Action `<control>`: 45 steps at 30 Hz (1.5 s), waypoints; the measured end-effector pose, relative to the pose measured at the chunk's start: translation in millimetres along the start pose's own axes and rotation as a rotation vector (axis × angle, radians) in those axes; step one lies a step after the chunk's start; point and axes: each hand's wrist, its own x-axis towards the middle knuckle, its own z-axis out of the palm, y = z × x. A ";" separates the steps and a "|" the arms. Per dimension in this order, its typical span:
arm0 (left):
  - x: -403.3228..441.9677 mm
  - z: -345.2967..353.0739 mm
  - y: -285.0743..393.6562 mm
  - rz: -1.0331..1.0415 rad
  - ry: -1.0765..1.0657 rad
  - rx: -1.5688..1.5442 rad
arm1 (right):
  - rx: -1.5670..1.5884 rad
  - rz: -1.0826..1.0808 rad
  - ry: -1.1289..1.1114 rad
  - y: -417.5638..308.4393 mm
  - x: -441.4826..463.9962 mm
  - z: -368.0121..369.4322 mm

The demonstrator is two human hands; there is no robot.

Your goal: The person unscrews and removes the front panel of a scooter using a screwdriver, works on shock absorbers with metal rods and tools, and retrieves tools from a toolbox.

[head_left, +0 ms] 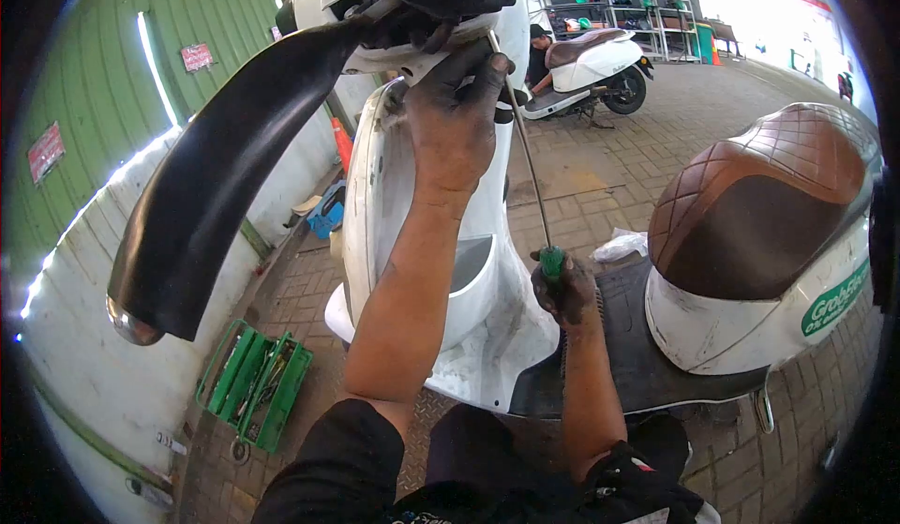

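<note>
My right hand (568, 291) is wrapped round the green handle of a long screwdriver (531, 163). Its thin metal shaft slants up and left to the underside of the handlebar cover (412, 51) on a white scooter (492, 336). My left hand (459, 102) is raised under that cover, fingers bent around the upper shaft near the tip. The screwdriver's tip and what it touches are hard to make out. A long black handlebar grip (239, 177) sticks out toward the lower left.
The scooter's brown quilted seat (750, 215) stands at right. An open green toolbox (258, 383) with tools sits on the paving at lower left. Behind, a person (539, 60) crouches by another white scooter (600, 60), near metal shelves (619, 8). An orange cone (341, 144) stands by the wall.
</note>
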 end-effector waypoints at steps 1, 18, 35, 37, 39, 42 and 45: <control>-0.5 1.3 1.7 -0.062 0.014 -0.081 | -0.047 -0.033 0.088 0.3 -0.1 2.0; -1.1 -0.8 3.9 0.037 -0.006 0.044 | -0.367 -0.222 0.398 2.6 -11.8 24.4; 0.8 -2.1 -5.8 0.155 -0.013 0.023 | -0.436 -0.318 0.417 4.5 -18.4 28.9; 3.1 -2.4 -3.2 0.093 -0.026 0.099 | -0.450 -0.312 0.432 5.7 -18.3 28.1; 0.7 0.0 4.4 0.050 -0.024 0.063 | -0.464 -0.307 0.448 5.4 -18.8 28.2; -1.2 1.9 7.4 0.033 -0.008 0.033 | -0.438 -0.302 0.437 3.7 -19.4 28.9; -1.1 0.9 4.9 0.093 -0.004 0.098 | -0.428 -0.309 0.409 3.2 -19.7 26.7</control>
